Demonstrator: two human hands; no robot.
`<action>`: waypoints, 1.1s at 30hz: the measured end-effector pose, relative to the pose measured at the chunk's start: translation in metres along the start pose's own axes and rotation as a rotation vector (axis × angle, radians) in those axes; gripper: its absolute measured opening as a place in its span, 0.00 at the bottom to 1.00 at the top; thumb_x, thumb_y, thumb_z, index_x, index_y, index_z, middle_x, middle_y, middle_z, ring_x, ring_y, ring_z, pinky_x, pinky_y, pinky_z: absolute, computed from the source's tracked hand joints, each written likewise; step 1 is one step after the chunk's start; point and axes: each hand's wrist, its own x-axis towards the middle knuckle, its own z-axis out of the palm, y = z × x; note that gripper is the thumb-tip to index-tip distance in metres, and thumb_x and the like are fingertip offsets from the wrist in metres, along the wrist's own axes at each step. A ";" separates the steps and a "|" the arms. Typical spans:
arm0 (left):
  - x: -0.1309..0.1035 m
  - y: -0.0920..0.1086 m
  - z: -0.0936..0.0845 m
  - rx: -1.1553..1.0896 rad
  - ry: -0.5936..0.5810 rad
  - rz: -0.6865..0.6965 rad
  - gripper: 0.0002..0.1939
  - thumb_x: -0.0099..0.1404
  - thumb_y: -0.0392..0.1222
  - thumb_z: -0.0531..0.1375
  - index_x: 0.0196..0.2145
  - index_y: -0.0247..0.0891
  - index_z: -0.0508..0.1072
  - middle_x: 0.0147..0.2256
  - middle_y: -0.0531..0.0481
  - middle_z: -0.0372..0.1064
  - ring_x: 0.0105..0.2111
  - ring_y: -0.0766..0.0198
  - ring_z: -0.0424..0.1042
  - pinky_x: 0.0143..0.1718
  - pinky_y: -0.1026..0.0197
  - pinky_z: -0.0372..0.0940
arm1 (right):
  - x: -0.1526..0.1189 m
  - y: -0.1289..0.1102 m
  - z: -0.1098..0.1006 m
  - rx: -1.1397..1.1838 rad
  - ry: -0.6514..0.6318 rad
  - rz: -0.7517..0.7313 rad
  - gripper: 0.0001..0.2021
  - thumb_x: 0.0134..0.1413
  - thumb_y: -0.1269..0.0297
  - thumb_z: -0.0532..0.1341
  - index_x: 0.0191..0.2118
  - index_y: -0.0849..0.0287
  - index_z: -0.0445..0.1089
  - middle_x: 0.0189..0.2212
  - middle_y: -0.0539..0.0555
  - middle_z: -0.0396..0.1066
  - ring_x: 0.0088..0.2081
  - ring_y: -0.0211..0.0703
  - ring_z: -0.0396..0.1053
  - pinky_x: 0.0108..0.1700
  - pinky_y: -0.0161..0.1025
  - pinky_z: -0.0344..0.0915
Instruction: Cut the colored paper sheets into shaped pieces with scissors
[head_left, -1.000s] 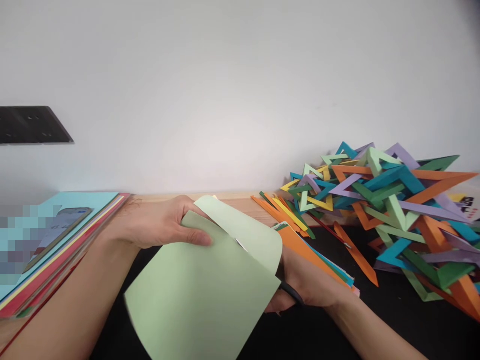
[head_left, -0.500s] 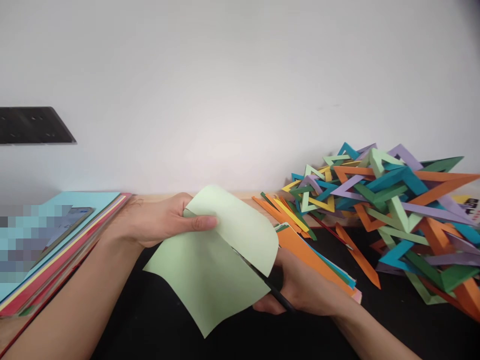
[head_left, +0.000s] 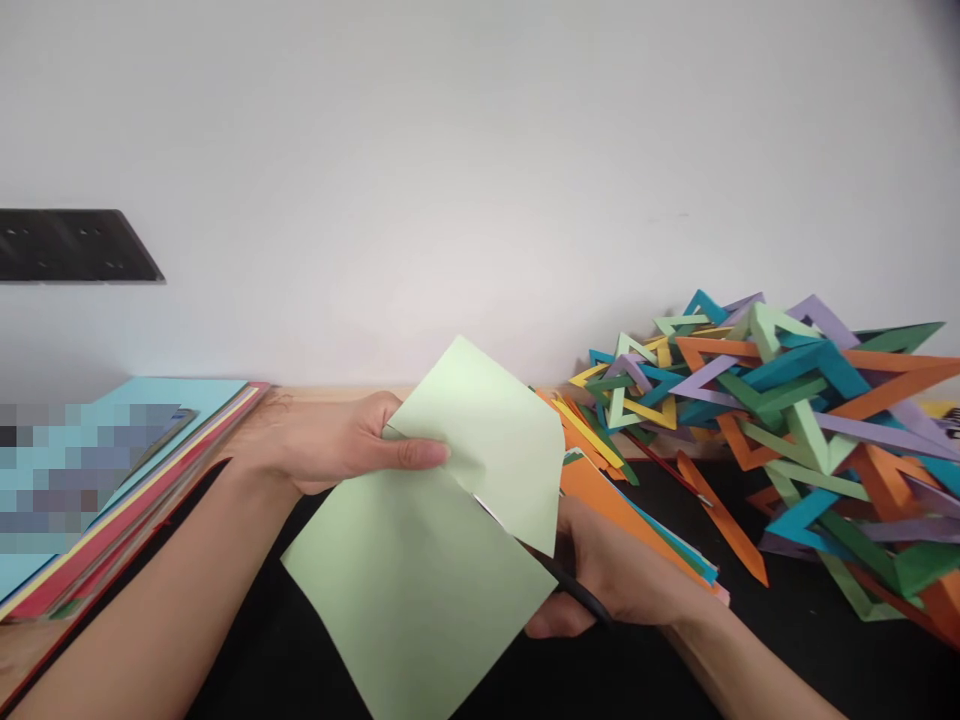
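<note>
A light green sheet of paper [head_left: 420,570] is held up in front of me, slit from its right edge toward the middle. My left hand [head_left: 367,440] pinches it at the far left, thumb on top and fingers hidden beneath. Black-handled scissors [head_left: 577,588] are gripped in my right hand [head_left: 600,570]. Their blades lie in the slit, with a sliver of bright metal showing near the sheet's centre. The upper flap of paper stands raised above the blades and hides part of my right hand.
Folded paper stars [head_left: 810,400] in many colours are heaped at the right. Paper strips [head_left: 592,440] and an orange-topped paper stack [head_left: 615,510] lie behind my right hand, near a loose orange strip [head_left: 727,520]. Coloured sheets [head_left: 202,400] with a blurred-out item lie at left. A black socket panel [head_left: 75,245] is on the wall.
The upper flap has straightened and now points up, where it was curled over. The lower part of the sheet hangs nearer to me. Both hands have shifted slightly right.
</note>
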 end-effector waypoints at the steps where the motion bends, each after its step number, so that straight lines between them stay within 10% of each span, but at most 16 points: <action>1: 0.000 0.000 0.000 -0.013 -0.011 -0.006 0.16 0.64 0.40 0.60 0.50 0.47 0.72 0.44 0.49 0.77 0.39 0.59 0.77 0.38 0.61 0.70 | 0.000 -0.001 0.000 0.036 -0.012 0.013 0.06 0.41 0.69 0.66 0.26 0.60 0.68 0.20 0.45 0.62 0.25 0.35 0.63 0.30 0.32 0.63; 22: 0.002 -0.006 -0.001 0.108 0.035 -0.057 0.13 0.61 0.45 0.63 0.43 0.41 0.76 0.40 0.49 0.78 0.38 0.57 0.77 0.36 0.61 0.70 | 0.003 0.004 0.000 0.264 -0.054 0.001 0.20 0.33 0.71 0.72 0.39 0.60 0.72 0.32 0.49 0.74 0.40 0.47 0.72 0.46 0.41 0.67; 33: 0.002 -0.003 0.002 0.123 0.011 0.009 0.13 0.62 0.44 0.62 0.45 0.42 0.75 0.41 0.49 0.77 0.39 0.57 0.76 0.40 0.58 0.70 | 0.005 0.006 -0.001 0.103 0.038 -0.006 0.18 0.35 0.70 0.67 0.39 0.60 0.70 0.31 0.48 0.72 0.35 0.44 0.70 0.38 0.37 0.67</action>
